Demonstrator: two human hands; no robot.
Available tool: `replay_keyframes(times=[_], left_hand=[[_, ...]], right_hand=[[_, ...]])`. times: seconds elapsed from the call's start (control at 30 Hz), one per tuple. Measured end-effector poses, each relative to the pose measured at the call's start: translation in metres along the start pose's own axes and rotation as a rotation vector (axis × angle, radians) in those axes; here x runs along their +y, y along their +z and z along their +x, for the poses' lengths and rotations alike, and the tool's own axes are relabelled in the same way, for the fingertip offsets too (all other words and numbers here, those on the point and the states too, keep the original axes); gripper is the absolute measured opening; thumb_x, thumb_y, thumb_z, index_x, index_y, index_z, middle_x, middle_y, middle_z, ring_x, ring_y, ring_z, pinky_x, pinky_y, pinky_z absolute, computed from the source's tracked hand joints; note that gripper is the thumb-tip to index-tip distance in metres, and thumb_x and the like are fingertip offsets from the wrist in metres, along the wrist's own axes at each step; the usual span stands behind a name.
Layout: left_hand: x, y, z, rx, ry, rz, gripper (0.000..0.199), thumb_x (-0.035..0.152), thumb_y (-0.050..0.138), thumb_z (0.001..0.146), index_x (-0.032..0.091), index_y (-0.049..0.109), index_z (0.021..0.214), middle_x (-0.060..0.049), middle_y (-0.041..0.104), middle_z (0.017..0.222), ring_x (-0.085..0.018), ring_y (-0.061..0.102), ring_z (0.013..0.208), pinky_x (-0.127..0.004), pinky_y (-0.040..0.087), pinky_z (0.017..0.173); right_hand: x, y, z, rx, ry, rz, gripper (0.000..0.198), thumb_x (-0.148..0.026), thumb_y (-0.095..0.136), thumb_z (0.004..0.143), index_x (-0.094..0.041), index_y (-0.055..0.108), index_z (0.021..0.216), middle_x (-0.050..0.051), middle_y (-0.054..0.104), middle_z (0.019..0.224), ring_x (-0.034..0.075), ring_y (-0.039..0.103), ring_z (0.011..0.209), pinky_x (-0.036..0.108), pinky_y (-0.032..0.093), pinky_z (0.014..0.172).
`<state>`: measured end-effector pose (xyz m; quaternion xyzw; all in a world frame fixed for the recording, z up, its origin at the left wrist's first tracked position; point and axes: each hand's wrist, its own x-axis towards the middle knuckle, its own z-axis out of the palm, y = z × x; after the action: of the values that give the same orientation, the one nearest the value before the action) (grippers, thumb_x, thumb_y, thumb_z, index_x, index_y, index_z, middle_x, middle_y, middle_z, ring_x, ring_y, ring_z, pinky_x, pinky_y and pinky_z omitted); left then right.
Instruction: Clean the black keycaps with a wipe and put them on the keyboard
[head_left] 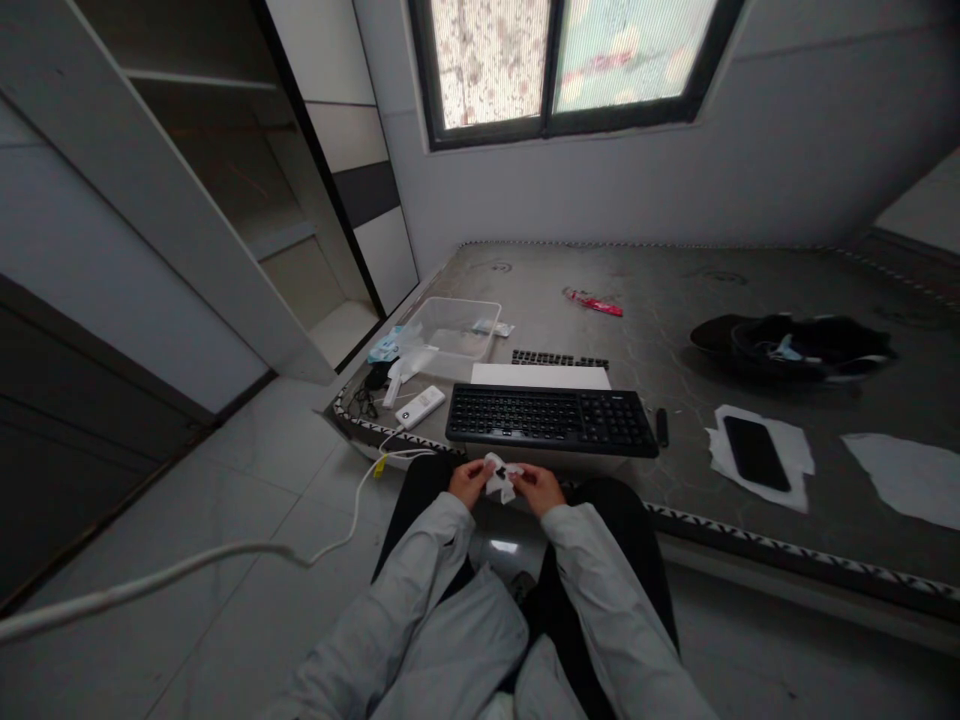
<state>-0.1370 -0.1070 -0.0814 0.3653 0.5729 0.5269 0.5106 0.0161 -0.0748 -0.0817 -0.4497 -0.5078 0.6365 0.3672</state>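
Note:
My left hand (pixel 470 482) and my right hand (pixel 540 488) meet above my lap, close to the mattress edge. Both are closed on a crumpled white tissue (pixel 496 486), the left pinching its left side and the right its right side. A small black piece (pixel 502 471) shows in the tissue's folds, possibly a keycap; it is too small to be sure. Just beyond my hands lies a black keyboard (pixel 551 418), with a white sheet (pixel 540 376) behind it. Rows of small black keycaps (pixel 559 359) are laid out at the sheet's far side.
Left of the keyboard are a white power strip (pixel 420 407) with its cable (pixel 355 515) and a clear plastic box (pixel 457 330). A phone (pixel 756 453) lies on tissue at right, before a black cap (pixel 806 348). A red packet (pixel 595 302) lies farther back on the mattress (pixel 652 290).

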Motion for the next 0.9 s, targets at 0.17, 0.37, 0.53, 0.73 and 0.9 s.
replay_keyframes(times=[0.17,0.37,0.53,0.73,0.9], left_hand=[[-0.0006,0.0018,-0.0034,-0.045,0.003,-0.005,0.042,0.048,0.072,0.058,0.011,0.071,0.079,-0.007,0.071,0.073,-0.019,0.063,0.065,-0.029,0.048,0.065],[-0.0024,0.0055,-0.0067,-0.056,0.055,0.007,0.034,0.032,0.079,0.051,0.013,0.071,0.078,-0.008,0.072,0.078,-0.021,0.065,0.073,-0.031,0.050,0.072],[-0.0019,0.0056,-0.0079,0.006,0.106,0.042,0.030,0.031,0.078,0.053,0.013,0.073,0.076,-0.009,0.072,0.075,-0.022,0.065,0.070,-0.032,0.051,0.069],[-0.0003,0.0032,-0.0071,0.028,0.145,0.069,0.027,0.031,0.078,0.053,0.014,0.074,0.073,-0.009,0.072,0.075,-0.023,0.065,0.071,-0.033,0.051,0.069],[0.0014,0.0046,-0.0064,0.026,0.154,0.049,0.024,0.028,0.079,0.050,0.015,0.074,0.069,-0.008,0.072,0.079,-0.022,0.065,0.077,-0.032,0.050,0.075]], right_hand=[[0.0009,-0.0032,0.0010,0.076,0.032,-0.117,0.035,-0.049,0.069,0.056,-0.018,0.070,0.072,0.005,0.071,0.070,0.025,0.066,0.068,0.034,0.053,0.060],[0.0018,-0.0057,0.0022,0.081,0.042,-0.130,0.035,-0.048,0.072,0.050,-0.016,0.066,0.063,0.004,0.068,0.061,0.021,0.064,0.061,0.032,0.051,0.062],[0.0003,0.0005,0.0006,0.013,0.134,0.125,0.044,-0.050,0.077,0.040,-0.018,0.061,0.064,0.003,0.067,0.061,0.019,0.063,0.058,0.030,0.051,0.060],[-0.0007,0.0015,0.0000,-0.017,0.190,0.179,0.045,-0.047,0.080,0.037,-0.016,0.063,0.065,0.004,0.067,0.058,0.020,0.064,0.055,0.032,0.052,0.059],[-0.0057,-0.0010,-0.0004,0.005,0.164,0.169,0.038,-0.048,0.078,0.041,-0.017,0.064,0.057,0.004,0.067,0.055,0.020,0.064,0.055,0.032,0.052,0.061]])
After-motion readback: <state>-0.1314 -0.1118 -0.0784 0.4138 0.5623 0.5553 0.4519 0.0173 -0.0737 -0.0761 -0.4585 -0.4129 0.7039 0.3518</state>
